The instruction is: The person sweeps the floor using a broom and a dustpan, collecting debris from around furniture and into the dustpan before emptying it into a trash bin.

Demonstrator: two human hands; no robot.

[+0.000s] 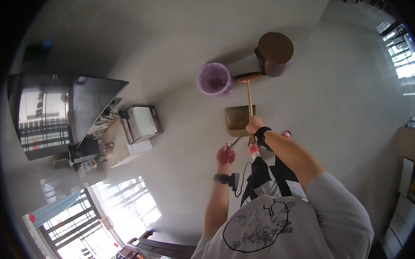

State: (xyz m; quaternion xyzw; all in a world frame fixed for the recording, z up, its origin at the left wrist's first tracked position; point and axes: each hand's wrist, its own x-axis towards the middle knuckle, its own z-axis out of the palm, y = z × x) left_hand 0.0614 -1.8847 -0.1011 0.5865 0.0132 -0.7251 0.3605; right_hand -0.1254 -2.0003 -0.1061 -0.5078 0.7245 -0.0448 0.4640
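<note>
Below the centre, my left hand (226,155) is closed around the handle of a dustpan (239,121), whose tan and brown pan rests by the floor ahead of my feet. My right hand (254,125) grips the light wooden handle of a broom (249,96). The broom's reddish-brown head lies farther out, between a purple bin (215,80) and a round brown container (276,49) with a brown lid. Some dark matter shows inside the purple bin.
A large television (65,113) stands at the left, beside a low cabinet (116,143) bearing cables and a box (143,123). Dark wooden furniture (164,247) is at the bottom, near a barred window. A cardboard box (411,145) stands at the right edge.
</note>
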